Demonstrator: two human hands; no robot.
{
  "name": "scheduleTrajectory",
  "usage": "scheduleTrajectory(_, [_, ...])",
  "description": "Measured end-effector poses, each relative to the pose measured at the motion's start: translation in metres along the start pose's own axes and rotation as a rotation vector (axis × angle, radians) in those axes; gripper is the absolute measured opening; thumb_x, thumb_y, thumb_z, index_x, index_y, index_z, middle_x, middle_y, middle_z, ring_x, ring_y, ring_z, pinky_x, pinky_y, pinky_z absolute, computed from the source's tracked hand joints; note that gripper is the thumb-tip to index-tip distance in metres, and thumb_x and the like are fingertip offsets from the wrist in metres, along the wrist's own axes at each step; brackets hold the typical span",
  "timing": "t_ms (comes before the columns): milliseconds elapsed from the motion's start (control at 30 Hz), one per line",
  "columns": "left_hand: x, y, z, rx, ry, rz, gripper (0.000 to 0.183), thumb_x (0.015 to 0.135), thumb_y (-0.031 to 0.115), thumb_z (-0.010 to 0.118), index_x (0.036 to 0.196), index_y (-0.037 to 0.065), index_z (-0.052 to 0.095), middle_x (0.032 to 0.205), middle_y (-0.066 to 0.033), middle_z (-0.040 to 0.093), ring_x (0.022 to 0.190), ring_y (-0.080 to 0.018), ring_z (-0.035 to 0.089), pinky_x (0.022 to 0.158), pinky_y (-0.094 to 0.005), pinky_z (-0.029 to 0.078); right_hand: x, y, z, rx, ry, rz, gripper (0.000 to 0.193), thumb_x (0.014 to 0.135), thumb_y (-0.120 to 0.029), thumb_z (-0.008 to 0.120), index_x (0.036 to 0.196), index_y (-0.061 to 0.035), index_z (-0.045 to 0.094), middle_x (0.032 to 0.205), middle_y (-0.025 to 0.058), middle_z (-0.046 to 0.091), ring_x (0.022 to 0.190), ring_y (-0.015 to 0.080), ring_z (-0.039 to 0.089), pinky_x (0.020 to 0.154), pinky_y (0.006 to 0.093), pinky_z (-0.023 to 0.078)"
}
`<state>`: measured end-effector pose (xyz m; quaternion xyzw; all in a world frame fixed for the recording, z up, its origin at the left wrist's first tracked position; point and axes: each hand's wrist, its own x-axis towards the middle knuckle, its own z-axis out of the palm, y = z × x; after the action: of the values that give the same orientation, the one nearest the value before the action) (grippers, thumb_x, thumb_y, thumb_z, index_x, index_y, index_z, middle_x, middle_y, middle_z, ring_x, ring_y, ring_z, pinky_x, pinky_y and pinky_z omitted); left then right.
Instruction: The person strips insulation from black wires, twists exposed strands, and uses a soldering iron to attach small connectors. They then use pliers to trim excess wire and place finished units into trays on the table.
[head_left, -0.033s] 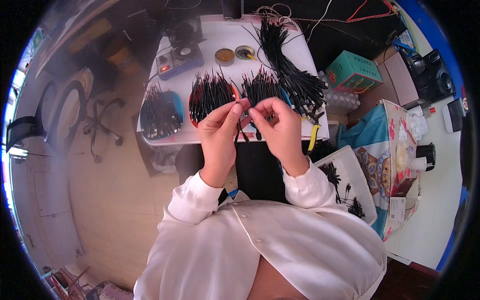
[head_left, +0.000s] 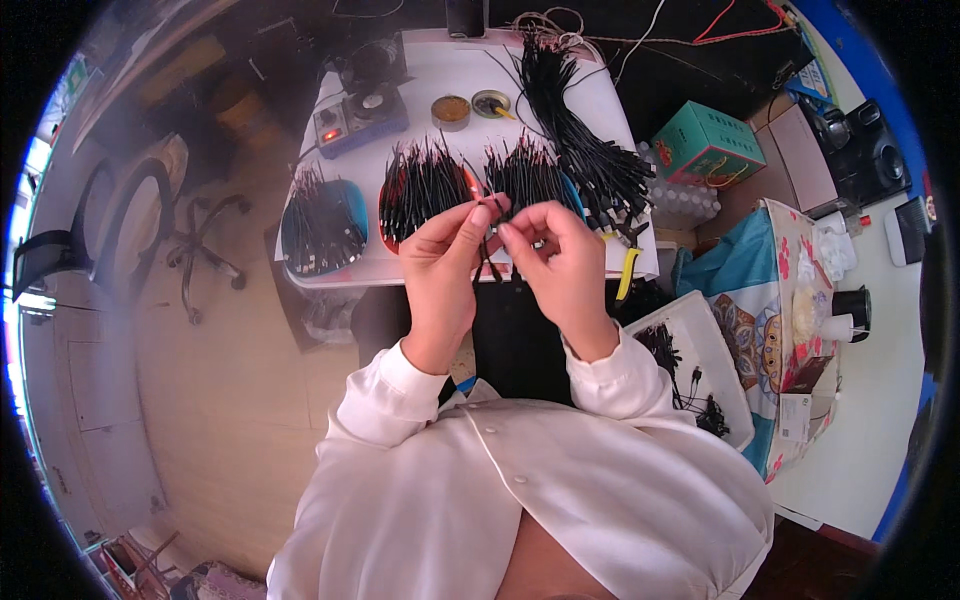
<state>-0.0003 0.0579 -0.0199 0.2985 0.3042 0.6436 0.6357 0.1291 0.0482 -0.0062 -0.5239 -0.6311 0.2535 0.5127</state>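
Note:
My left hand and my right hand are raised close together over the table's near edge. Both are closed, thumb against fingers, on a thin black cable whose loose part dangles between them. Fingers cover most of its tip. Right behind the hands, a red tray and a blue-rimmed tray hold bundles of short black cables with bare reddish wire ends. Another blue tray of such cables sits at the left corner.
On the white table stand a soldering station with a lit red switch, a round tin and a second tin. A long cable bundle lies behind. Yellow-handled pliers rest at right, above a white bin.
The fingertips have shifted slightly around the cable, and its dangling part has swung a little. Both hands otherwise keep their place, and the things on the table stay put.

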Motion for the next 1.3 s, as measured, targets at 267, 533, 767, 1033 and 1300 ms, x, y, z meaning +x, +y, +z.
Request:
scheduleTrajectory(267, [-0.028, 0.009, 0.012, 0.0, -0.094, -0.047, 0.018, 0.093, 0.008, 0.061, 0.106, -0.002, 0.068, 0.103, -0.0151, 0.07, 0.088, -0.015, 0.067, 0.075, -0.0256, 0.055, -0.025, -0.025, -0.01, -0.027, -0.024, -0.076, 0.011, 0.081, -0.003, 0.073, 0.085, -0.0015, 0.062, 0.078, 0.0019, 0.065, 0.066, 0.0068, 0.061, 0.051, 0.0201, 0.044])
scheduleTrajectory(533, [-0.043, 0.014, 0.013, 0.124, -0.2, 0.024, 0.016, 0.093, 0.006, 0.06, 0.103, -0.005, 0.067, 0.093, -0.0117, 0.071, 0.084, -0.0165, 0.068, 0.075, -0.027, 0.055, -0.008, -0.034, -0.046, 0.296, -0.188, 0.008, 0.009, 0.086, -0.003, 0.07, 0.09, 0.0016, 0.064, 0.089, 0.0033, 0.06, 0.076, 0.0072, 0.058, 0.065, 0.0192, 0.046])
scheduleTrajectory(767, [-0.044, 0.021, 0.013, 0.212, -0.276, -0.082, 0.015, 0.094, 0.007, 0.06, 0.102, -0.003, 0.068, 0.085, -0.0092, 0.07, 0.069, -0.0107, 0.061, 0.061, -0.0219, 0.048, -0.009, -0.027, -0.047, 0.313, -0.208, 0.052, 0.008, 0.086, -0.003, 0.069, 0.09, 0.0011, 0.064, 0.089, 0.0031, 0.059, 0.078, 0.0076, 0.059, 0.069, 0.0199, 0.048])
scheduleTrajectory(1033, [-0.036, 0.008, 0.007, -0.046, -0.336, -0.239, 0.014, 0.093, 0.006, 0.06, 0.099, -0.003, 0.069, 0.082, -0.0074, 0.068, 0.069, -0.0093, 0.058, 0.06, -0.0203, 0.042, -0.023, -0.004, -0.033, 1.102, -0.281, 0.465, 0.012, 0.095, -0.015, 0.058, 0.101, -0.0049, 0.055, 0.087, 0.0007, 0.058, 0.07, 0.0083, 0.055, 0.065, 0.022, 0.047])
scheduleTrajectory(1300, [-0.033, 0.004, 0.001, 0.452, -0.435, -0.161, 0.014, 0.095, 0.006, 0.059, 0.099, -0.004, 0.067, 0.082, -0.0033, 0.064, 0.074, -0.007, 0.056, 0.065, -0.0198, 0.044, -0.001, 0.027, -0.046, 1.051, -0.539, 0.542, 0.026, 0.088, -0.015, 0.06, 0.11, -0.0039, 0.054, 0.096, 0.0039, 0.057, 0.08, 0.0133, 0.06, 0.069, 0.0278, 0.052])
